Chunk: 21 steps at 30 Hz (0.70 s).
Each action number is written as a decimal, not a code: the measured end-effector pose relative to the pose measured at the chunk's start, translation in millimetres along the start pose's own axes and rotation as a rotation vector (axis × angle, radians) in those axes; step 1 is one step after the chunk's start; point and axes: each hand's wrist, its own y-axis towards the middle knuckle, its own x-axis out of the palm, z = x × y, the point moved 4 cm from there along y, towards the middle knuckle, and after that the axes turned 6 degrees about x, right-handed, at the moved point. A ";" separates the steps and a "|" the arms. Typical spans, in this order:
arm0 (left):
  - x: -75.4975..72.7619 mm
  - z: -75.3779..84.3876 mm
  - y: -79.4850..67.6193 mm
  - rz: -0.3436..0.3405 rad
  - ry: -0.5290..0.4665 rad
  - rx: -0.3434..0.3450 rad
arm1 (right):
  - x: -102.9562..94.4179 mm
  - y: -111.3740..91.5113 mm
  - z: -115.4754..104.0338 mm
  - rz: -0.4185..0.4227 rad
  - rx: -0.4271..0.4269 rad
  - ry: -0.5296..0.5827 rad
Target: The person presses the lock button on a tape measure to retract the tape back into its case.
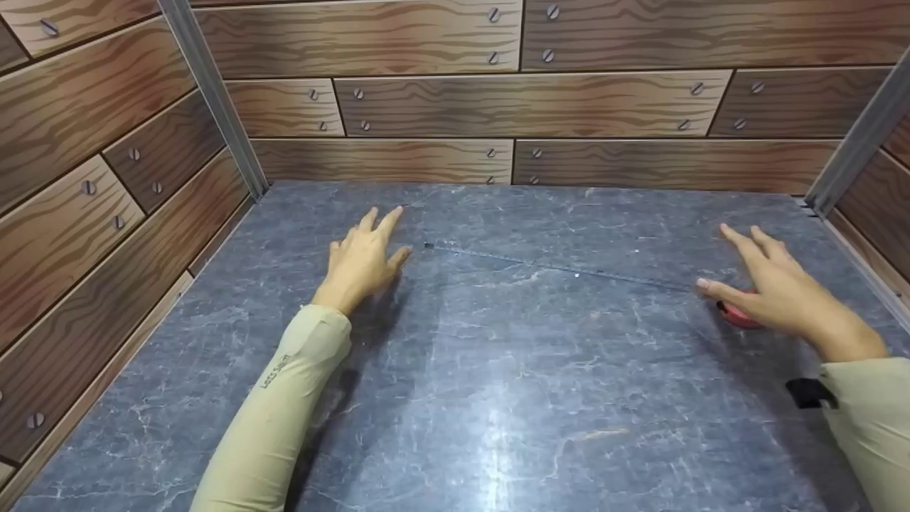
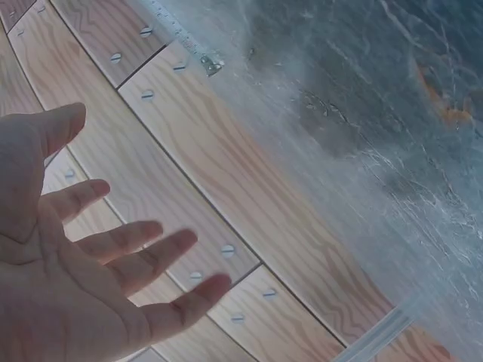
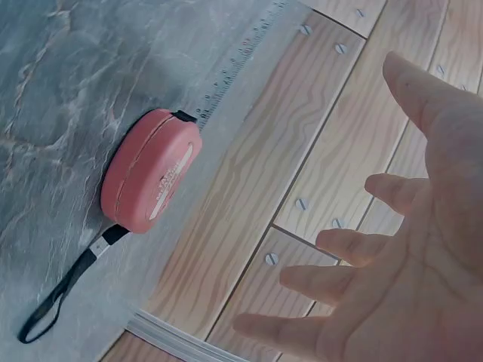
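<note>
A red tape measure [image 3: 151,172] with a black wrist strap [image 3: 64,290] lies on the grey marbled table. Its blade [image 1: 561,268] is pulled out across the tabletop, and the dark end hook [image 1: 428,245] lies near my left hand. My left hand [image 1: 361,259] hovers over the table just left of that hook, fingers spread and holding nothing. Above the tape case stands my right hand [image 1: 785,288], partly hiding it in the head view. Its fingers are extended, and the right wrist view shows the palm bare and apart from the case.
Wood-patterned panels [image 1: 426,107] wall the table [image 1: 455,398] at the back and sides. Metal corner posts [image 1: 213,99] rise at the back left and right. A small white speck [image 1: 576,275] lies by the blade.
</note>
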 end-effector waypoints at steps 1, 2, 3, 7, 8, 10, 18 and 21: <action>-0.8 0.2 1.2 0.012 -0.002 0.010 | -1.5 0.5 0.7 0.004 -0.011 0.012; -1.3 0.2 2.3 0.023 -0.003 0.020 | -2.8 0.9 1.5 0.007 -0.022 0.022; -1.6 0.0 3.2 0.030 -0.008 0.030 | -3.9 1.3 2.1 0.010 -0.026 0.032; -1.6 -3.1 6.6 0.047 -0.068 0.049 | -7.2 2.5 6.5 0.022 -0.021 0.072; -1.4 -4.3 7.6 0.048 -0.094 0.051 | -7.8 2.5 8.0 0.019 -0.014 0.086; -1.4 -7.0 10.0 0.055 -0.150 0.056 | -8.7 2.5 11.7 0.010 0.001 0.114; 3.0 -18.1 23.6 0.064 -0.391 0.062 | -5.5 5.1 26.9 -0.031 0.034 0.255; 7.4 -20.2 28.3 0.041 -0.474 0.041 | -3.8 6.8 31.8 -0.048 0.028 0.290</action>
